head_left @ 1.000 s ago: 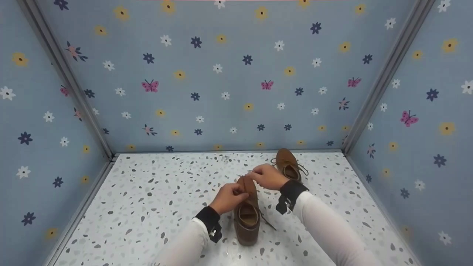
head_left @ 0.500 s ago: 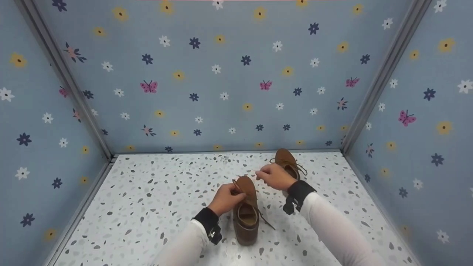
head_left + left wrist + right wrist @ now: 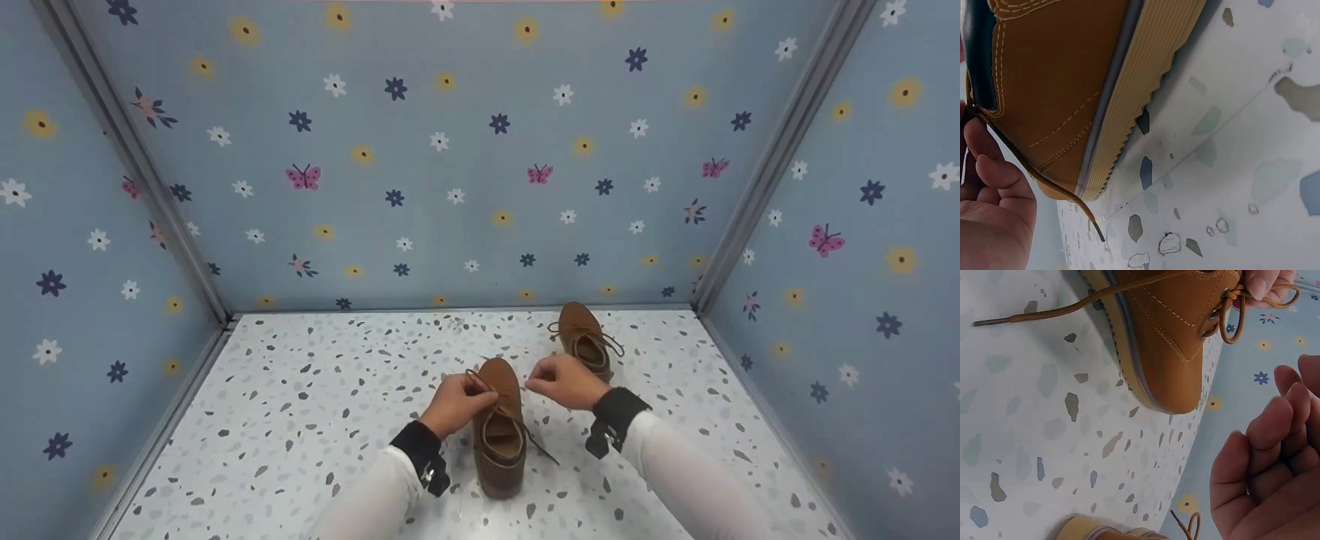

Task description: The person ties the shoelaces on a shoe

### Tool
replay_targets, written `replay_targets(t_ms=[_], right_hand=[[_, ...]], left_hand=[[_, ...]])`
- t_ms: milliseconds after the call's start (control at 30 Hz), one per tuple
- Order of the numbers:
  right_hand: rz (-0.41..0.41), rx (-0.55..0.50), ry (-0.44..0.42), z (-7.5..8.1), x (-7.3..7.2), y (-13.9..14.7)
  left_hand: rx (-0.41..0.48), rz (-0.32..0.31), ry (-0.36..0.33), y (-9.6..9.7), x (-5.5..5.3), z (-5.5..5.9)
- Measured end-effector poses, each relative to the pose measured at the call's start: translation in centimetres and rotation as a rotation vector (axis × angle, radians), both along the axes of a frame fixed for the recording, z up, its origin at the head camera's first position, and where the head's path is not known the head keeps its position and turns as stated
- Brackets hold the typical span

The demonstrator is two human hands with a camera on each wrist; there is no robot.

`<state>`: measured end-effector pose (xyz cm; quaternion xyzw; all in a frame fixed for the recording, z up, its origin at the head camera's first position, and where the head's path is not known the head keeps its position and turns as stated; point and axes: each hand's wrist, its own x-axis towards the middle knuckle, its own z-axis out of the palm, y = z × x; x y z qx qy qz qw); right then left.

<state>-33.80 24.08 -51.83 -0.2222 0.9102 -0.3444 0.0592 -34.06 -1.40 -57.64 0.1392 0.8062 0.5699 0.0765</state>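
Note:
A brown lace-up shoe (image 3: pixel 500 474) stands upright on the floor, toe pointing at the back wall. On its left side my left hand (image 3: pixel 454 403) pinches the shoelace (image 3: pixel 1229 331) near the knot. In the right wrist view the lace forms loops at the knot, and one lace end lies across the shoe's side. Another lace end (image 3: pixel 1055 184) hangs past the toe in the left wrist view. Right of the shoe, my right hand (image 3: pixel 568 381) hovers apart from it. Its fingers (image 3: pixel 1269 423) are loosely curled, and no lace shows between them.
A matching shoe (image 3: pixel 577 319) with a tied lace stands farther back on the right, by the wall. Speckled white floor (image 3: pixel 330 405) extends around both shoes. Blue flowered panels (image 3: pixel 450 172) enclose it at the back and sides.
My right hand has moved from the shoe's toe to the right, away from the lace, then slightly nearer me. My left hand stays at the lace, where a loop now shows above its fingers.

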Motion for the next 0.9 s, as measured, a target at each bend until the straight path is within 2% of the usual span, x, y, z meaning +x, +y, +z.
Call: replay_targets(t_ms=[300, 500, 800, 900], right_hand=[[0.049, -0.020, 0.007, -2.0, 1.5, -1.4], [0.072, -0.005, 0.042, -3.0, 2.0, -2.4], [0.079, 0.013, 0.051, -3.2, 2.0, -3.0], [0.104, 0.010, 0.058, -3.1, 2.1, -2.9]], left_hand=[[0.016, 0.001, -0.034, 0.0, -0.2, -0.2], [0.018, -0.002, -0.031, 0.0, -0.3, -0.3], [0.023, 0.001, -0.024, 0.1, -0.4, -0.3], [0.022, -0.013, -0.015, 0.0, -0.3, -0.3]])
